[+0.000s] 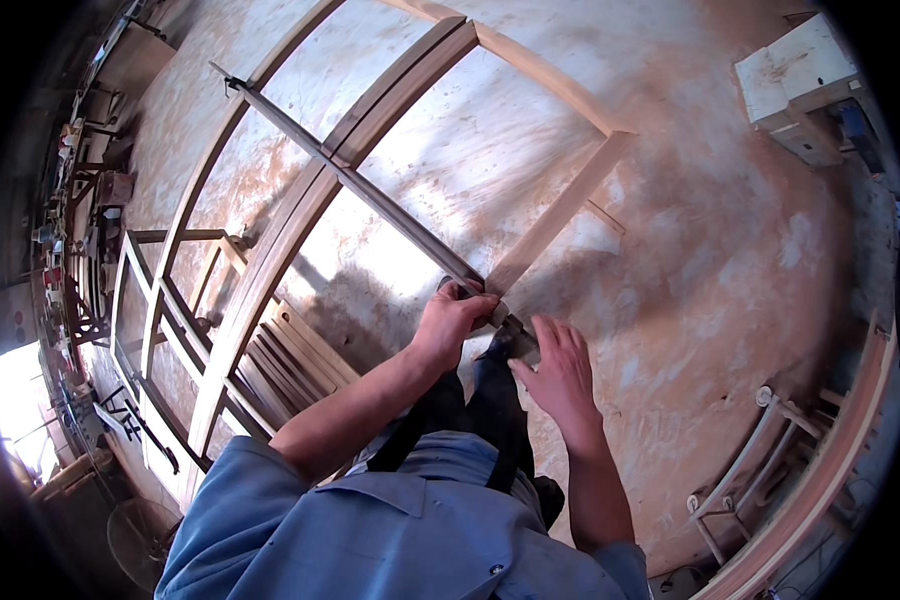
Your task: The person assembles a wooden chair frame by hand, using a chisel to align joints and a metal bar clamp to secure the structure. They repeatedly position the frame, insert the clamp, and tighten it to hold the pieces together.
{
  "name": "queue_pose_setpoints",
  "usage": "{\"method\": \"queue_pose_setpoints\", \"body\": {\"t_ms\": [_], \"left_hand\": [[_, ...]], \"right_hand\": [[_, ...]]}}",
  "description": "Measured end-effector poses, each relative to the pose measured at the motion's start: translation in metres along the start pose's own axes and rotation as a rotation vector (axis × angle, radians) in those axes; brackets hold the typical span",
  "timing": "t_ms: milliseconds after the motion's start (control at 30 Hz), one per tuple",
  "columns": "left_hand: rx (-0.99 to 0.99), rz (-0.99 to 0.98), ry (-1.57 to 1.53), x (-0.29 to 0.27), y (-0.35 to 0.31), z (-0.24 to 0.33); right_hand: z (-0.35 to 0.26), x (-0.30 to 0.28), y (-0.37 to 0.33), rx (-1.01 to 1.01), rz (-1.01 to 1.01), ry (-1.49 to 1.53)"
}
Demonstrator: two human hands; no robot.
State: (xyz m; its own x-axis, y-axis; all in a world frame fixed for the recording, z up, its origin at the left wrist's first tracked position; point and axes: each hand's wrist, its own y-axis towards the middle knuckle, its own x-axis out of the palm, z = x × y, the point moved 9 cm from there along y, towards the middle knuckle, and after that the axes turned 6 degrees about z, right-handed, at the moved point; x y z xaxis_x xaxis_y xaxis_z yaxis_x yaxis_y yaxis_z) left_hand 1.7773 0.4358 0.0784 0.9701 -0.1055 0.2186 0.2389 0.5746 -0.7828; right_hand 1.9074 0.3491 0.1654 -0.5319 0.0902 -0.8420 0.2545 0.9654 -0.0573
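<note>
A long dark metal bar clamp [400, 217] lies slantwise across a large curved wooden frame [410, 85]. Its far end sits over the frame's far-left rail, and its near end comes to my hands. My left hand [452, 318] is closed round the clamp near the frame's near corner, thumb on top. Just to the right, my right hand [562, 372] has its thumb and fingers apart on either side of the clamp's dark end piece [516, 338]. Whether they touch it I cannot tell. A straight wooden rail [560, 210] of the frame runs away from this corner.
Stacked wooden slats [288, 362] and a smaller wooden frame [135, 290] stand at the left. White box-shaped equipment [795, 75] is at the far right. Another curved wooden piece [835, 455] and a slender frame [735, 490] lie at the near right. The floor [710, 280] is dusty and stained.
</note>
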Motion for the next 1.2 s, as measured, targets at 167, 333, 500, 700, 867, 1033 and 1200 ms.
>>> {"method": "queue_pose_setpoints", "body": {"t_ms": [167,333,500,700,867,1033,1200], "left_hand": [[-0.083,-0.025,0.02,-0.003,0.002,-0.004],[-0.065,-0.027,0.126,-0.009,0.001,0.006],[-0.088,0.072,0.564,-0.047,0.012,0.052],[0.211,0.439,0.476,-0.134,0.075,0.128],[0.251,0.338,0.319,-0.116,0.11,0.137],[0.264,0.5,0.401,-0.095,0.077,0.157],[0.27,0.498,0.423,-0.106,0.091,0.151]], "right_hand": [[0.012,0.049,0.014,0.195,-0.334,0.089],[0.012,0.057,0.019,0.125,-0.269,0.026],[0.021,0.068,0.015,0.112,-0.198,0.048],[0.015,0.076,0.017,0.039,-0.169,0.049],[0.018,0.079,0.014,-0.003,-0.133,0.07],[0.023,0.082,0.015,0.01,-0.138,0.107],[0.021,0.08,0.014,-0.075,-0.031,0.139]]}}
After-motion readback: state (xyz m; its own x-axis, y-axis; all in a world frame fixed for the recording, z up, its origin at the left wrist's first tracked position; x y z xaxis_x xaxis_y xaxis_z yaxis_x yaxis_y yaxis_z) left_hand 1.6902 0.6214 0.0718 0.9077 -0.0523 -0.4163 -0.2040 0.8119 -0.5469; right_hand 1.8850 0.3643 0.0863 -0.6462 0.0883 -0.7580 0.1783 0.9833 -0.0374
